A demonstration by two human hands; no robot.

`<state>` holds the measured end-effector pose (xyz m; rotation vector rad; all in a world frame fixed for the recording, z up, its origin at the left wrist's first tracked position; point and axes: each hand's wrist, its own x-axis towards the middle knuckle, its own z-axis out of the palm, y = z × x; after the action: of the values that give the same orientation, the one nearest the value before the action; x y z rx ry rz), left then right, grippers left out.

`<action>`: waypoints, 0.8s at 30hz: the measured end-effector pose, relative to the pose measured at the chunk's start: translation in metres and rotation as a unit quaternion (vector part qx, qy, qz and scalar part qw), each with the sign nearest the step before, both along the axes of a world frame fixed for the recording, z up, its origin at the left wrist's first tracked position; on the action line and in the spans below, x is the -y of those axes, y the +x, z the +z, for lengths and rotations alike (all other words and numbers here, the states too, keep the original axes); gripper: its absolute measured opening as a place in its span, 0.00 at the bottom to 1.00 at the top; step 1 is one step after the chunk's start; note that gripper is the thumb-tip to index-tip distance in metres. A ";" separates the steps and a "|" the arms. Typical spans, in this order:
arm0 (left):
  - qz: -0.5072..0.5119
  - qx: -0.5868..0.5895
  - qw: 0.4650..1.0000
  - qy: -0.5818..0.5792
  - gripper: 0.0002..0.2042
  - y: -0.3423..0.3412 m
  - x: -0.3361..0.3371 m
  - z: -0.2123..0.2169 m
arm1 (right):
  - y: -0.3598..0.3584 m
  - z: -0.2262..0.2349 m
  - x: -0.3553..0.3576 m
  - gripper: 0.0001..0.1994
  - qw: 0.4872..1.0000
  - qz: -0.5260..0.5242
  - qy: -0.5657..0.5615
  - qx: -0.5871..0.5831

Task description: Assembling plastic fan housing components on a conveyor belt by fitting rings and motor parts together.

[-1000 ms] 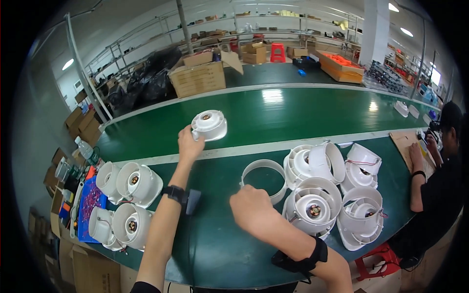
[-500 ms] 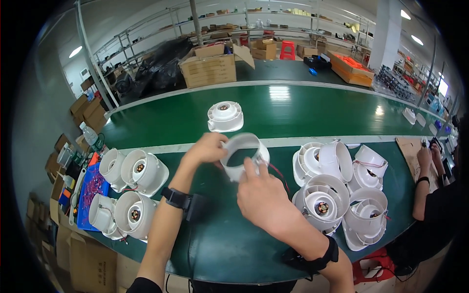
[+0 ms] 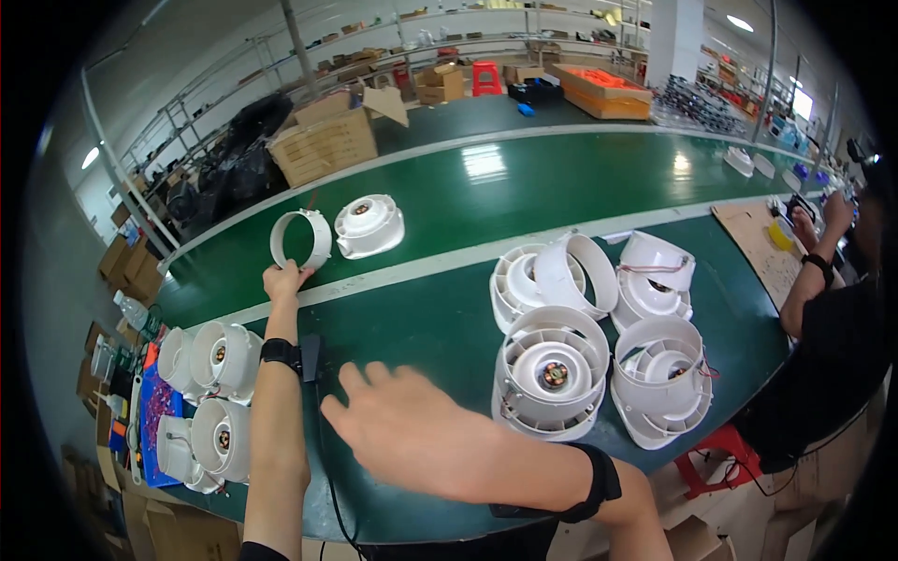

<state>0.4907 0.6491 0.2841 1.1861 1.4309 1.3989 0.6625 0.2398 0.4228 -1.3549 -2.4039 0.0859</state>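
My left hand point(image 3: 287, 280) reaches out over the green belt, its fingers closed on the lower rim of a white plastic ring point(image 3: 322, 239). The ring stands on edge, with a thin red wire at its top. Just right of it sits a white fan housing point(image 3: 374, 229) with a round hub. My right hand point(image 3: 402, 425) hovers over the near table, fingers apart and holding nothing. Closest to it on the right is a housing point(image 3: 552, 348) with a ring set on it.
More housings and rings point(image 3: 659, 374) stand at the right, others point(image 3: 224, 360) at the left beside a blue tray point(image 3: 161, 407) of wires. A cable point(image 3: 329, 467) crosses the table near my left forearm. At far right, a co-worker's arm point(image 3: 806, 285) rests by a cardboard sheet point(image 3: 748, 245).
My left hand has carried the ring forward and left, to beside the housing on the belt. My right hand has let go of the ring and drawn back nearer me. The view has turned.
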 end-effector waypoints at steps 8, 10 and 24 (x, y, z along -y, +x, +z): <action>-0.065 -0.166 0.975 0.135 0.29 0.044 0.058 0.032 | 0.010 0.014 0.007 0.13 1.000 0.018 -0.012 -0.007; -0.273 -0.246 0.917 0.154 0.23 0.085 0.110 0.058 | 0.027 0.028 0.016 0.10 1.000 0.027 0.010 -0.011; -0.664 -0.257 0.659 0.242 0.53 0.147 0.366 0.060 | 0.108 0.087 0.044 0.21 0.985 -0.139 -0.024 -0.100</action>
<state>0.6379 0.2827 0.3442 2.3641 0.0769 0.3001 0.7707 0.1955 0.5095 -1.6081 -2.0414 0.1949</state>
